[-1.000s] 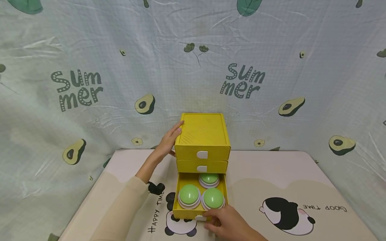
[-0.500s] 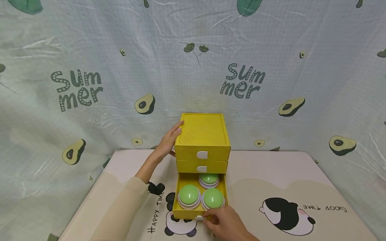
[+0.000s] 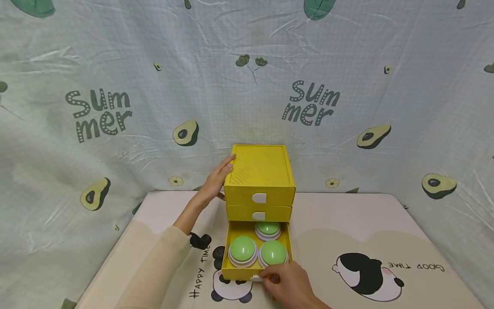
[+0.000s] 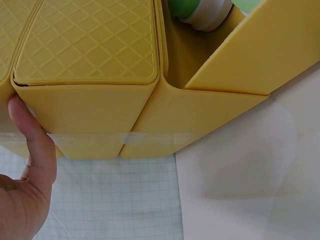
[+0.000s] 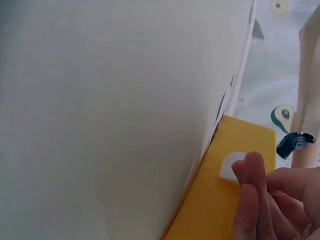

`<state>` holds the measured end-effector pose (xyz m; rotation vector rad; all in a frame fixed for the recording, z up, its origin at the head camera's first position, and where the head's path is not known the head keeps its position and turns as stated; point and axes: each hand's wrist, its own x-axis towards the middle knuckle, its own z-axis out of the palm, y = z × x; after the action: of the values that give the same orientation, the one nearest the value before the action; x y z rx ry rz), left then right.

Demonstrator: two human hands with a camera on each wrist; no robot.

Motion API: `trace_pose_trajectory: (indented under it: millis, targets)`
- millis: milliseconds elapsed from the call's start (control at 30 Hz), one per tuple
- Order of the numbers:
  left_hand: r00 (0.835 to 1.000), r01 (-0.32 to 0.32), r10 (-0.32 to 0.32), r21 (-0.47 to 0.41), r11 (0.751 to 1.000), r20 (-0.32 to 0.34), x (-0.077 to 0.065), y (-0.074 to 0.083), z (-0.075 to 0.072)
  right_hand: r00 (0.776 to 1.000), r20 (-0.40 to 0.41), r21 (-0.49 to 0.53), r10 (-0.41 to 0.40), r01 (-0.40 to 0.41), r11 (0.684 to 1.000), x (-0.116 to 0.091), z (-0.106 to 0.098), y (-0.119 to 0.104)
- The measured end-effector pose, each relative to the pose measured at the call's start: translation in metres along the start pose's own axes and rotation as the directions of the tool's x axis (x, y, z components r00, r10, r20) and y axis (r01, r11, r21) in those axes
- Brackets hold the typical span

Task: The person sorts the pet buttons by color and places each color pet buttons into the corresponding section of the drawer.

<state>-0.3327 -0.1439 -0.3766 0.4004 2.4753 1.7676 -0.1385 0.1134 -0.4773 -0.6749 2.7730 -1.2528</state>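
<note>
A yellow drawer box [image 3: 259,165] stands at the back of the table, its bottom drawer [image 3: 236,274] pulled out toward me. Inside that drawer sit three round green-topped, white-based things [image 3: 242,249], two in front and one behind. My left hand [image 3: 211,184] rests against the box's left side, fingers extended along the top edge; in the left wrist view its thumb [image 4: 31,130] lies on the yellow wall. With thumb and fingers, my right hand [image 3: 289,283] pinches the drawer's white handle [image 5: 231,166], partly covering it.
Two upper drawers [image 3: 239,196] with white handles are closed. The table [image 3: 347,223] carries printed pandas and lettering. Behind it hangs a pale sheet [image 3: 216,98] patterned with avocados. Clear tape [image 4: 90,139] runs along the box's side.
My right hand has shifted slightly left, and its thumb and fingers have come together at the white handle. The left hand, the box and the pulled-out drawer have stayed in place.
</note>
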Motion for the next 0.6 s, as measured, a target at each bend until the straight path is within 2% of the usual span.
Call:
trace_pose_trajectory:
  millis: [367,600]
  targets:
    - [1.0,-0.004,0.004,-0.003,1.0,-0.003,-0.0003,-0.0002,-0.0002,1.0,-0.015,0.005,0.021,-0.021,1.0,0.0011,-0.0025,-0.0024]
    - [1.0,-0.002,0.002,-0.006,1.0,-0.007,-0.0003,0.0002,-0.0006,0.998,0.001,0.014,0.061,-0.061,0.998,0.0032,-0.0039,-0.005]
